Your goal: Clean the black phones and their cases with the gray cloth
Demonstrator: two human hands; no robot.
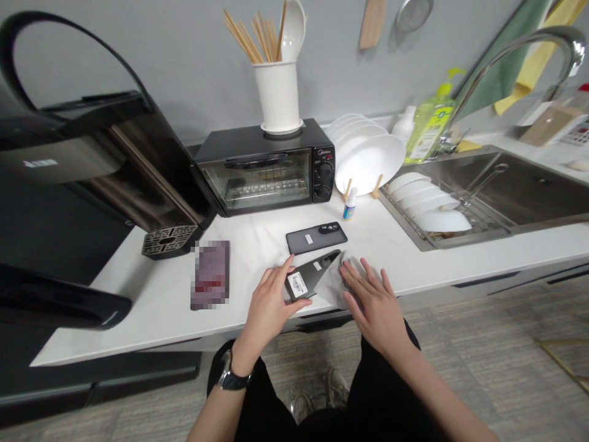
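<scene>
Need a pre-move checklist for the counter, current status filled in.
1) Labelled phone steadied: ok, left fingers at its edges.
2) Cloth in place: ok, over part of that phone, under the right fingers.
3) Second phone out from under the hands: ok, flat just behind, lenses up.
4) Small bottle upright: ok.
5) Bottle capped: cannot tell, too small.
6) Margin to the counter edge: probably not ok, phone and cloth sit close to it.

The black toaster oven (267,169) reads "Midea".
</scene>
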